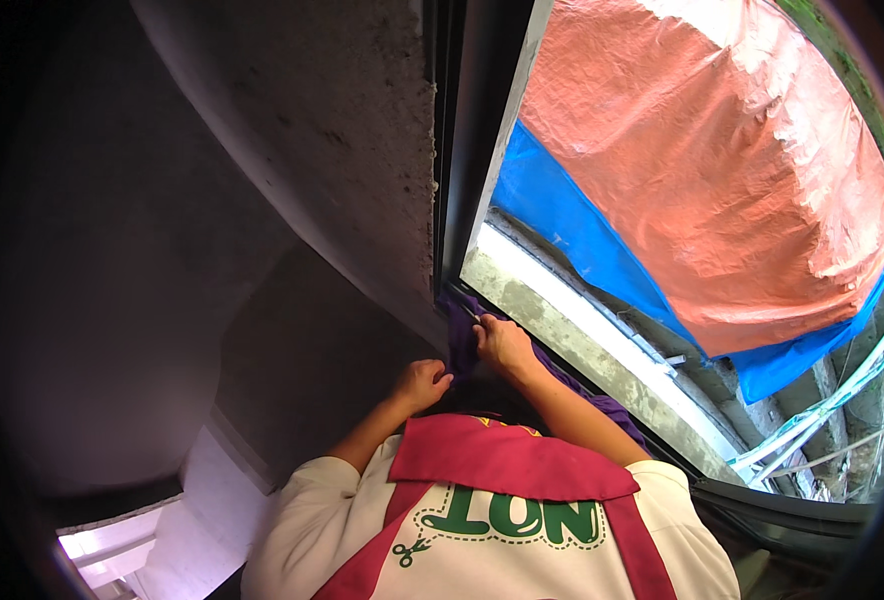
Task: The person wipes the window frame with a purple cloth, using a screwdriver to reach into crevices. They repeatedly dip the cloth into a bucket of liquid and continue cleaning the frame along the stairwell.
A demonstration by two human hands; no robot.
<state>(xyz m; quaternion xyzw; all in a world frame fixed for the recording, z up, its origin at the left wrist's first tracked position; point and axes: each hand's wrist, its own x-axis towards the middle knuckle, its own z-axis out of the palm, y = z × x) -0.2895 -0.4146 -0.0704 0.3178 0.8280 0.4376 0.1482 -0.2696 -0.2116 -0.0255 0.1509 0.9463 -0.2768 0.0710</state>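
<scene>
In the head view, my right hand point(505, 346) is at the lower corner of a dark window frame point(454, 150), its fingers closed on a thin tool point(470, 313) whose tip points into the corner. The kind of tool cannot be told. A purple cloth point(460, 337) lies bunched under that hand and runs along the bottom rail of the frame towards the lower right. My left hand point(421, 386) is beside the cloth's left edge, fingers curled; whether it pinches anything is hidden. A red apron point(513, 457) covers my chest.
A rough wall edge point(382, 150) rises left of the frame. Outside the window are a concrete ledge point(599, 375), an orange tarpaulin point(712, 165) over a blue tarpaulin point(562, 210), and pale twisted strips point(824, 409). A lit opening point(115, 551) shows at the lower left.
</scene>
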